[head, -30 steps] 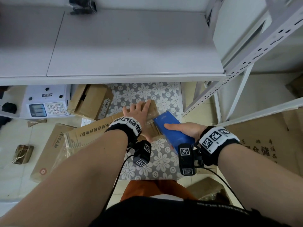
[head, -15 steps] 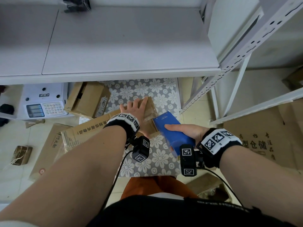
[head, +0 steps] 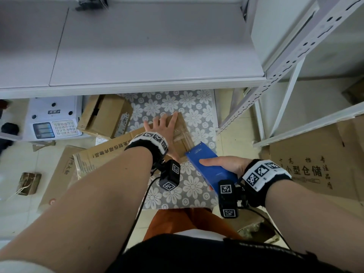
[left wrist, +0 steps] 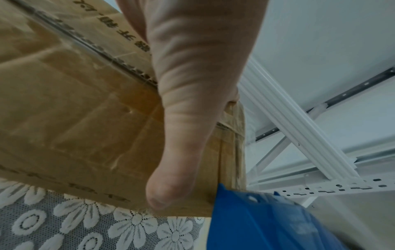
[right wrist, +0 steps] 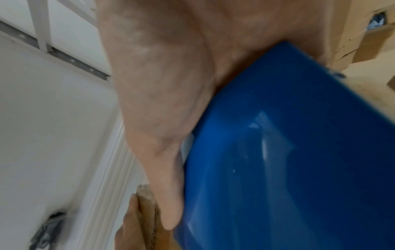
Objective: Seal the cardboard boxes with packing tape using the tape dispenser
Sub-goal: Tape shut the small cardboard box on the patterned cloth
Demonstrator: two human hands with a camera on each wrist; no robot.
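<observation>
A small brown cardboard box (head: 182, 134) stands on the flower-patterned lace cloth (head: 189, 186), with clear tape along its top seam. My left hand (head: 163, 127) lies flat on the box top, fingers spread; in the left wrist view my thumb (left wrist: 181, 135) runs down the box's near side (left wrist: 85, 118). My right hand (head: 222, 164) grips the blue tape dispenser (head: 208, 164), whose toothed front end meets the box's near right corner. The right wrist view shows my thumb (right wrist: 162, 152) lying along the blue dispenser shell (right wrist: 288, 160). The tape roll is hidden.
An open cardboard box (head: 106, 117) lies on its side behind at the left. Flattened printed cartons (head: 104, 154) lie left of the cloth and at the right (head: 307, 170). A white scale (head: 53, 119) sits far left. A white shelf (head: 137, 46) overhangs, its perforated posts (head: 256, 99) at right.
My right hand has drawn the dispenser back toward me, off the box top to its near right corner. My left hand stays pressed on the box.
</observation>
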